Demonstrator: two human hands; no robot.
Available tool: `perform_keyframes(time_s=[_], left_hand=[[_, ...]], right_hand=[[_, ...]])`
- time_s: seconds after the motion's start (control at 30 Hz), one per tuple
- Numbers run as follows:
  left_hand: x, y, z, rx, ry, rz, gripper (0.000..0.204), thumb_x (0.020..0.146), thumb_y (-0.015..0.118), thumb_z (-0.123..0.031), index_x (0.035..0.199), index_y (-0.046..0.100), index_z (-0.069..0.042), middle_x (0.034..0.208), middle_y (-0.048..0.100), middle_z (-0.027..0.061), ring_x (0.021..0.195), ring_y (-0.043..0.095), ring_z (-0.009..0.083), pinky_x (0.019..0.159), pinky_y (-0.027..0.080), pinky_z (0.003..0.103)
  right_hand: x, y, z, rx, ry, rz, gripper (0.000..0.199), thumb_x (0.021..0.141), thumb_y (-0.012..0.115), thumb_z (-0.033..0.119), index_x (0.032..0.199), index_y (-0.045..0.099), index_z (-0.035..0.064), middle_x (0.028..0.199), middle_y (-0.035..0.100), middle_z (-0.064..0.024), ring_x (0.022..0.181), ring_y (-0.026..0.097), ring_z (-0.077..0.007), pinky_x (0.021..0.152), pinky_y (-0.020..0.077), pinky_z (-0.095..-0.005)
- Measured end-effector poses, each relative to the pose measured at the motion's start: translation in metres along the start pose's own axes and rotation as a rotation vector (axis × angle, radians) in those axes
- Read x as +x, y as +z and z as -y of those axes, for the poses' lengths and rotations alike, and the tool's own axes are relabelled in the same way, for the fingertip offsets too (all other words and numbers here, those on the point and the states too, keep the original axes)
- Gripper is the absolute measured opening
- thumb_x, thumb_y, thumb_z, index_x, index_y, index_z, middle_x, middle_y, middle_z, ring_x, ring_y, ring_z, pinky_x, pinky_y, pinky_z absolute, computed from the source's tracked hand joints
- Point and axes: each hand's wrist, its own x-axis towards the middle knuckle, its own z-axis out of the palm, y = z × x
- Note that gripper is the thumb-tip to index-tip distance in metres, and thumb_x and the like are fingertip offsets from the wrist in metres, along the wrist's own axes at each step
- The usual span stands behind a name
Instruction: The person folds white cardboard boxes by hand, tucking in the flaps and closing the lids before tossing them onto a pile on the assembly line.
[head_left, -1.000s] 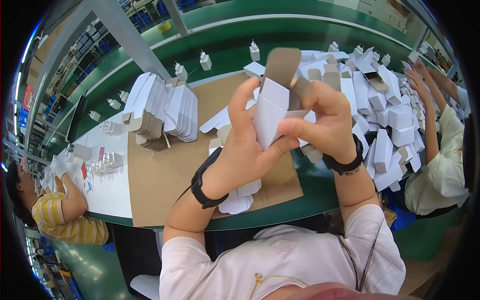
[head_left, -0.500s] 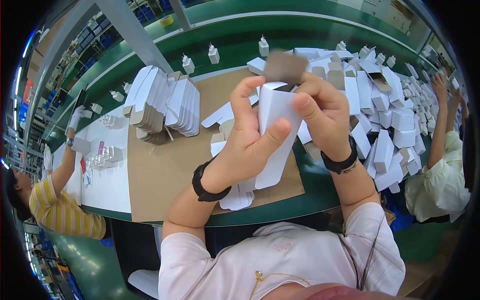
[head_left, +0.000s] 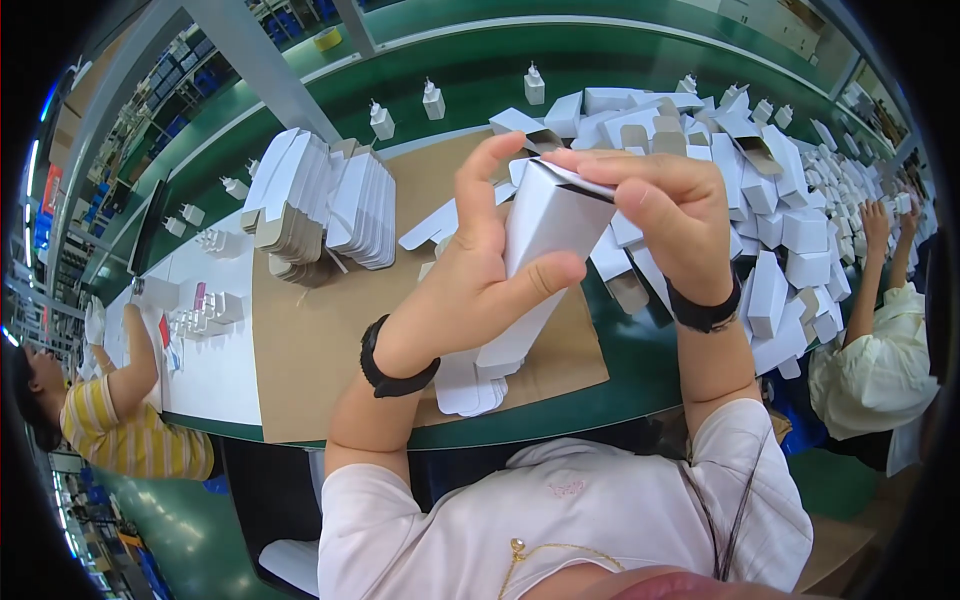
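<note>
A tall white carton [head_left: 545, 235] is held up, tilted, over the bench in front of me. My left hand [head_left: 465, 285] grips its body, thumb across the near face and index finger raised beside the top. On the upper end, my right hand [head_left: 680, 215] has its fingers laid over the top flap, with the thumb at the flap's edge. A dark slit shows along that edge, so the flap is not fully flush. Flat, unfolded white cartons [head_left: 463, 390] lie below my left wrist, partly hidden by the carton and arm.
Stacked flat cartons [head_left: 290, 190] stand left on a brown cardboard sheet [head_left: 320, 370]. A large heap of folded white boxes [head_left: 770, 220] fills the right. Small white plug-like pieces [head_left: 433, 100] line the back. Co-workers sit at left in a striped shirt [head_left: 135, 430] and at right [head_left: 870, 340].
The top flap, upright and blurred before, is now folded down over the carton's opening. My right hand has shifted right and its fingers have come onto the top.
</note>
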Motion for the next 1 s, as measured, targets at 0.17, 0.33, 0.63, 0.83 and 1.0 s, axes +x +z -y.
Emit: perform_keyframes(time_s=[0.17,0.33,0.63,0.83,1.0], left_hand=[[-0.003,-0.006,-0.002,0.140,0.080,0.031,0.083,0.083,0.063,-0.027,0.133,-0.001,-0.009,0.103,0.053,0.0203,0.090,0.057,0.0247,0.076,0.045,0.032],[-0.006,-0.004,-0.003,0.142,0.098,0.008,0.084,0.083,0.063,-0.026,0.133,-0.002,-0.009,0.103,0.053,0.0206,0.092,0.057,0.0244,0.077,0.044,0.032],[-0.003,-0.010,-0.006,0.175,0.036,-0.133,0.079,0.080,0.064,-0.035,0.135,0.016,-0.003,0.124,0.038,0.0125,0.104,0.049,0.0221,0.084,0.042,0.030],[-0.022,-0.046,0.002,0.842,-0.094,-0.271,0.081,0.072,0.070,-0.041,0.130,0.032,0.000,0.120,0.043,0.0179,0.108,0.048,0.0301,0.082,0.045,0.036],[-0.046,-0.034,0.028,1.301,-0.333,-0.167,0.080,0.064,0.075,-0.040,0.123,0.042,0.003,0.108,0.051,0.0220,0.099,0.051,0.0361,0.081,0.044,0.039]], right_hand=[[0.000,0.004,0.005,-0.004,0.124,-0.001,0.027,0.080,0.054,0.008,0.103,0.063,-0.0029,0.104,0.063,-0.0167,0.096,0.060,-0.0204,0.083,0.0469,-0.0295],[0.002,0.000,0.001,0.009,0.091,0.061,0.029,0.080,0.057,0.010,0.107,0.061,-0.0022,0.107,0.061,-0.0177,0.101,0.058,-0.0221,0.087,0.0450,-0.0309],[0.001,0.015,-0.016,-0.041,-0.058,0.053,0.033,0.079,0.063,0.007,0.111,0.059,0.0009,0.117,0.056,-0.0155,0.111,0.052,-0.0229,0.091,0.0420,-0.0318],[0.010,-0.041,0.005,-1.057,-0.638,-0.477,0.038,0.066,0.064,-0.007,0.102,0.064,0.0073,0.106,0.061,-0.0116,0.096,0.058,-0.0273,0.079,0.0478,-0.0298],[0.005,-0.109,-0.010,-1.612,-0.575,-0.703,0.037,0.066,0.058,-0.007,0.098,0.066,0.0103,0.099,0.063,-0.0118,0.094,0.057,-0.0277,0.078,0.0458,-0.0322]])
